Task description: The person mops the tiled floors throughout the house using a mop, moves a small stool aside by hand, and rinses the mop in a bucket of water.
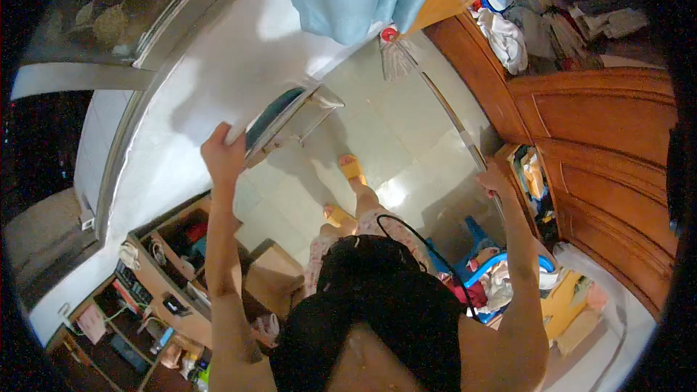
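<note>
My left hand (224, 155) grips the near end of what looks like a folded chair or small table (275, 117), with a dark green panel and thin metal legs. It stands tilted beside the white wall (218, 65). My right hand (498, 179) is closed around the metal handle of a string mop (447, 106). The mop's pale strands (395, 62) and red hub (389, 34) rest at the far end of the tiled floor (375, 114), just under a light blue curtain (348, 0).
Wooden cabinets (604, 114) line the right side, with clothes on an open shelf above. By my right forearm sits a blue-rimmed basket (493, 267) of laundry. At lower left are a cardboard box (275, 277) and filled shelves (174, 277). Yellow slippers (353, 170) are on my feet.
</note>
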Available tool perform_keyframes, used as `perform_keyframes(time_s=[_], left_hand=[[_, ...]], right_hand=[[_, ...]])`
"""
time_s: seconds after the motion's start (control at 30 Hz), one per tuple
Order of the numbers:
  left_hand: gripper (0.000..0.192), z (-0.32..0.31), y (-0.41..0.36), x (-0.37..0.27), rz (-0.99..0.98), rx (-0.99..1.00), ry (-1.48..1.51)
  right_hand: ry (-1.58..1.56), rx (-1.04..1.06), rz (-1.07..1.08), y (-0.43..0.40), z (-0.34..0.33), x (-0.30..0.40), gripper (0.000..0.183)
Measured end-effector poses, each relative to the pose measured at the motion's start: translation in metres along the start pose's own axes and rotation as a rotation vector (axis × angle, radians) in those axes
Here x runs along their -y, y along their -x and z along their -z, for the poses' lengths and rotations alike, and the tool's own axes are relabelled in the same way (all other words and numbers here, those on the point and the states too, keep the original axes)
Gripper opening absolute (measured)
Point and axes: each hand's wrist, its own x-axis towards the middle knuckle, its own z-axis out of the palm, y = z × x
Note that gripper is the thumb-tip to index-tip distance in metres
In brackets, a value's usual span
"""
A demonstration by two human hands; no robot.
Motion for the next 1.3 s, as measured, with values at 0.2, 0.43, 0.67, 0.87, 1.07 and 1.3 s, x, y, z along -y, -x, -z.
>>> perform_keyframes(time_s=[0.2, 0.43, 0.67, 0.87, 1.07, 1.3], left_hand=[[0.019, 0.066, 0.061, -0.001, 0.121, -0.145, 0.029], [0.017, 0.126, 0.162, 0.011, 0.201, -0.267, 0.067], [0.019, 0.175, 0.272, 0.038, 0.323, -0.483, 0.066], [0.021, 0.197, 0.366, 0.055, 0.44, -0.625, 0.132], [0.024, 0.204, 0.454, 0.071, 0.528, -0.66, 0.131], [0.018, 0.206, 0.526, 0.056, 0.589, -0.683, 0.063]], right_hand=[[0.276, -0.091, 0.045, -0.011, -0.011, -0.04, 0.032], [0.432, -0.154, 0.095, 0.059, -0.027, 0.012, 0.026], [0.714, -0.157, 0.245, 0.073, -0.043, 0.031, 0.019], [0.868, -0.153, 0.347, 0.096, -0.076, 0.042, 0.015], [0.987, -0.152, 0.627, 0.13, -0.126, 0.06, 0.014], [1.223, -0.002, 0.711, 0.156, -0.19, 0.086, 0.017]])
